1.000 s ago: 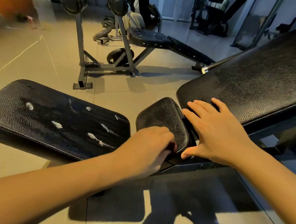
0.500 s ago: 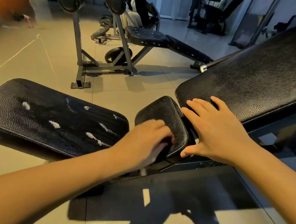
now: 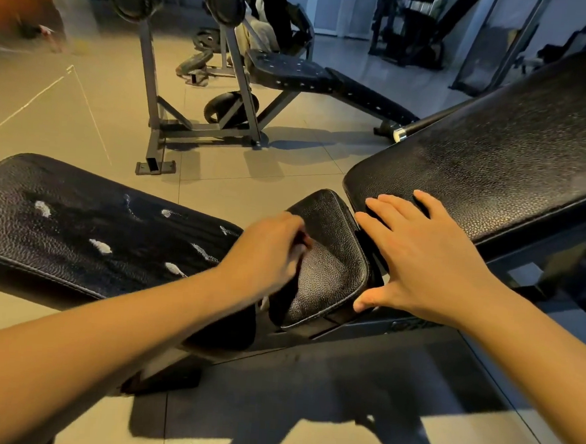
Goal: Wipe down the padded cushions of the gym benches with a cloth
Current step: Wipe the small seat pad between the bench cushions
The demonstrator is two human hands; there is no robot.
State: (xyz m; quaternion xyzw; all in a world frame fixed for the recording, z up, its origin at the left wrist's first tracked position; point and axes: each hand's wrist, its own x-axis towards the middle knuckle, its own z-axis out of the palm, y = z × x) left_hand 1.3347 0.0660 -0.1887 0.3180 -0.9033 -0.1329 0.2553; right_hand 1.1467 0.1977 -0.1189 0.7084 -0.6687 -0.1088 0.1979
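Three black padded cushions belong to the bench in front of me. A long cushion (image 3: 78, 229) on the left carries several white streaks. A small middle cushion (image 3: 330, 258) sits between it and the large tilted backrest cushion (image 3: 494, 158) on the right. My left hand (image 3: 265, 254) is clenched and pressed on the left side of the small cushion. A pale scrap of cloth (image 3: 264, 302) peeks out below that hand; the remainder is hidden. My right hand (image 3: 419, 260) lies flat with fingers spread on the backrest's lower end, thumb beside the small cushion.
Across the tiled floor stands a second bench (image 3: 293, 74) with a grey rack and a weight plate (image 3: 230, 110) under it. A person sits behind it. A chrome-tipped bar (image 3: 400, 135) juts out by the backrest. More machines (image 3: 410, 23) line the back right.
My left hand has slid from the near edge of the small cushion up and to the left along it. My right hand has stayed in place.
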